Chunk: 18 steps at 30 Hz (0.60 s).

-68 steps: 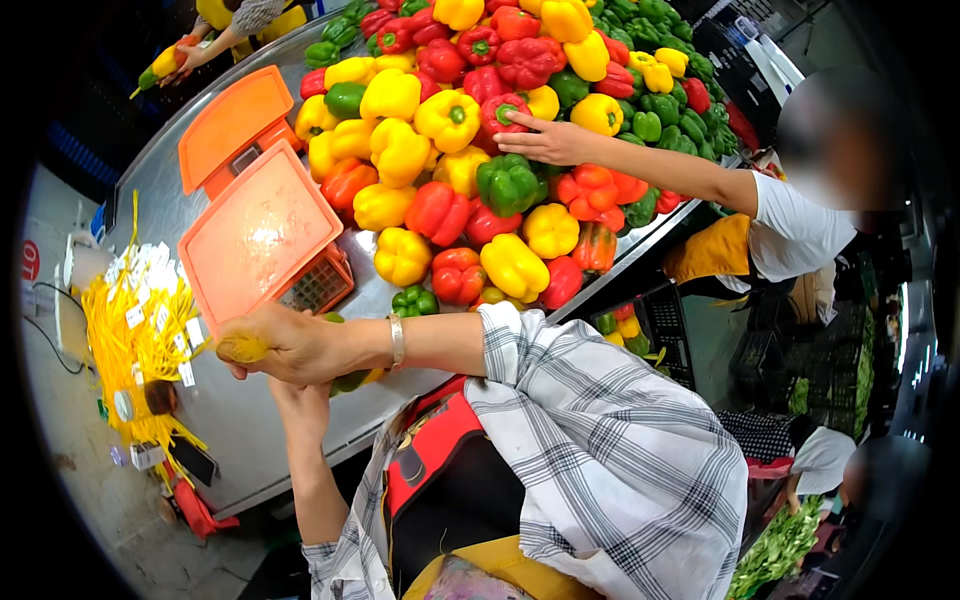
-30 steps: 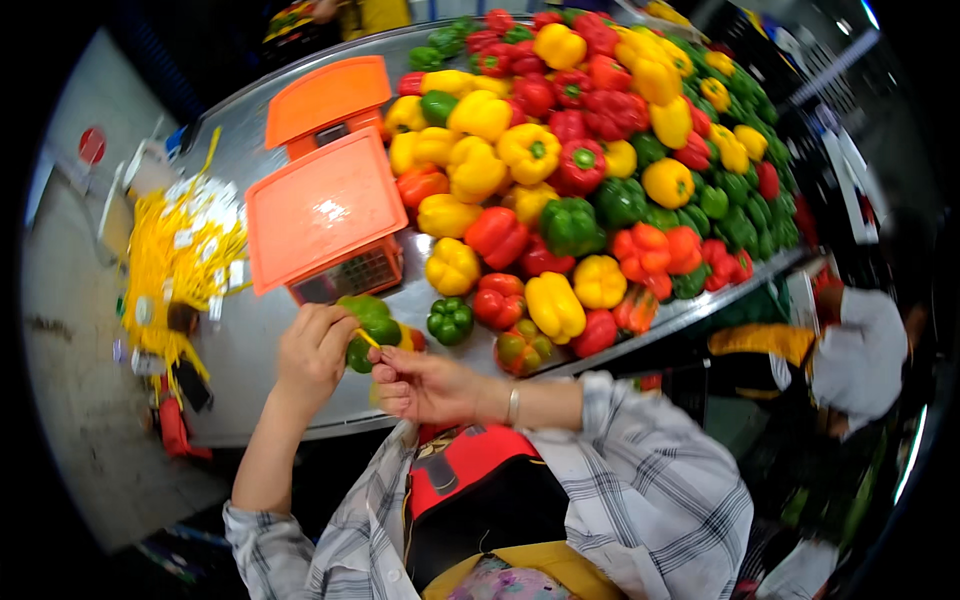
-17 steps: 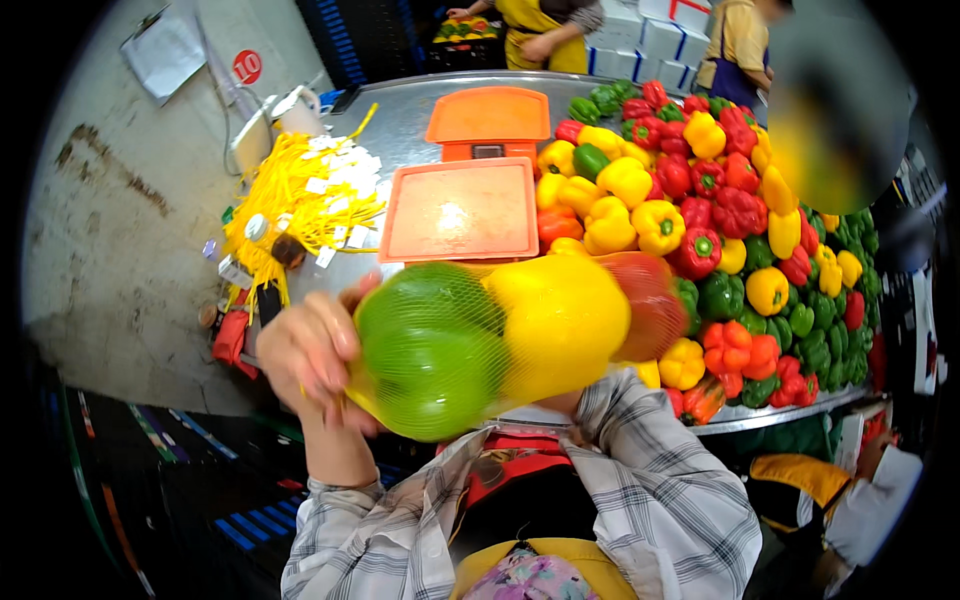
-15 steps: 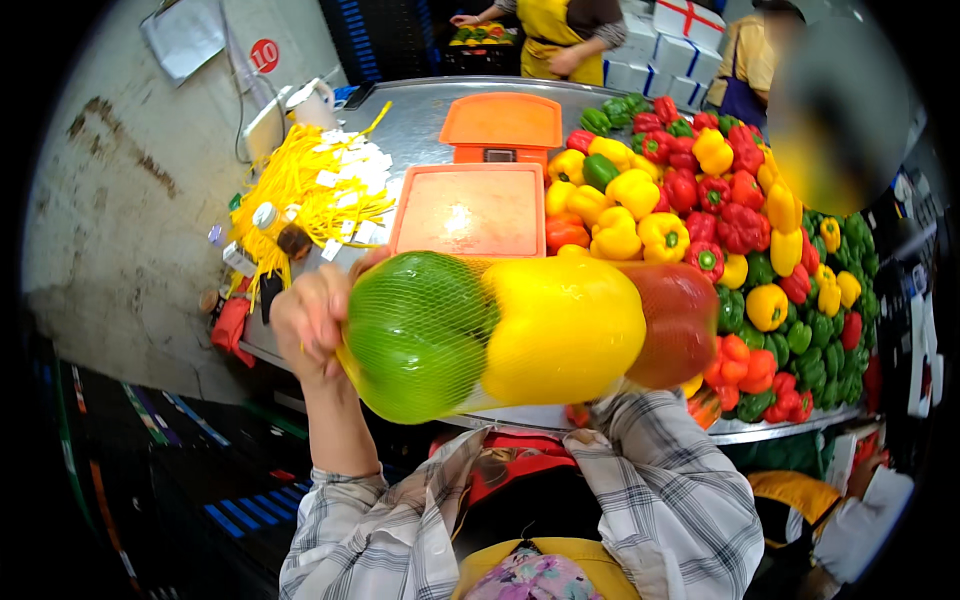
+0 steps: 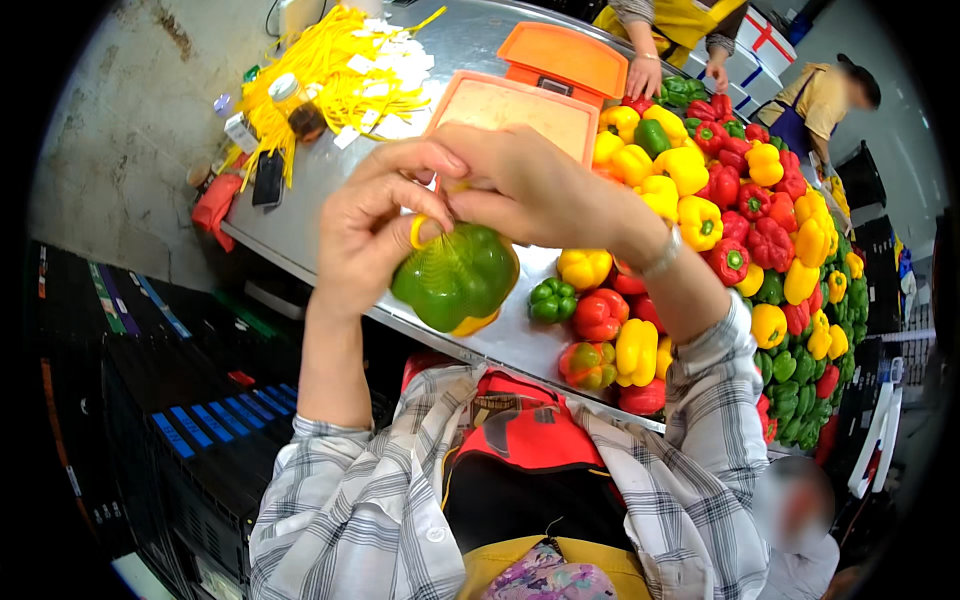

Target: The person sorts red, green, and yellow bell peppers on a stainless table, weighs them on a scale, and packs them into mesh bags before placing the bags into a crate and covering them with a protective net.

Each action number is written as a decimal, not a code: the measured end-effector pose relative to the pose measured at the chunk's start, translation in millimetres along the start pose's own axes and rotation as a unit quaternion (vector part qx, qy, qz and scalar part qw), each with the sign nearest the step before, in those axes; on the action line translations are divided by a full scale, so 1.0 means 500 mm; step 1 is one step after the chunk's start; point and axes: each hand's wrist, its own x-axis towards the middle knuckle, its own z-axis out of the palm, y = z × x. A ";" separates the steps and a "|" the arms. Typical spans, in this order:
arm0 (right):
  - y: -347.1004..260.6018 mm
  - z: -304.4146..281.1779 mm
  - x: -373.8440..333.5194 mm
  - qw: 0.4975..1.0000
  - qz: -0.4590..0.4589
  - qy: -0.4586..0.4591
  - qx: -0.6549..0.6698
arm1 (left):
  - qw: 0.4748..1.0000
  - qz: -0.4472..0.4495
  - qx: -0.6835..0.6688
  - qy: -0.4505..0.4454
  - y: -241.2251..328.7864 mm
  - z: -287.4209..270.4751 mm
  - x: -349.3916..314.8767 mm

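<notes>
My left hand [image 5: 370, 220] is pinched on the top of the netted peppers [image 5: 460, 285], with a yellow loop [image 5: 417, 232] at its thumb. My right hand [image 5: 525, 185] is curled close by; I can't tell what it holds. The peppers hang under my hands, by the near edge of the table [image 5: 315, 205]. They look smooth, maybe heavy, and could bruise, so the bunched net top seems best to grab.

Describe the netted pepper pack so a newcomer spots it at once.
Find the metal table, big pepper pile on its right. Left of the pile, where the left hand and right hand meet, the netted pepper pack sits just below them, green on top with some yellow underneath. Unlike the loose peppers, it wears fine mesh, with a yellow loop at its top.
</notes>
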 end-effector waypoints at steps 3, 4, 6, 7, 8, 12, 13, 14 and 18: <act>-0.005 0.056 -0.063 0.989 0.084 0.055 0.108 | 0.997 -0.057 0.010 0.051 -0.014 0.026 -0.067; 0.011 0.077 -0.073 0.971 0.116 0.083 0.193 | 0.991 -0.103 -0.032 0.077 -0.029 0.034 -0.087; 0.042 0.104 -0.093 0.918 0.203 0.106 0.324 | 0.971 -0.190 -0.096 0.106 -0.050 0.056 -0.119; 0.053 0.108 -0.102 0.889 0.255 0.100 0.368 | 0.973 -0.194 -0.023 0.120 -0.070 0.065 -0.139; 0.065 0.114 -0.109 0.854 0.304 0.096 0.411 | 0.974 -0.191 0.032 0.119 -0.083 0.070 -0.150; 0.089 0.156 -0.134 0.806 0.345 0.139 0.462 | 0.957 -0.183 0.203 0.097 -0.121 0.077 -0.186; 0.083 0.160 -0.138 0.842 0.333 0.120 0.407 | 0.957 -0.190 0.189 0.109 -0.125 0.078 -0.187; 0.091 0.174 -0.145 0.903 0.271 0.142 0.302 | 0.957 -0.195 0.177 0.120 -0.128 0.079 -0.183; 0.088 0.169 -0.157 0.985 0.074 0.130 -0.088 | 0.956 -0.203 0.149 0.149 -0.128 0.084 -0.178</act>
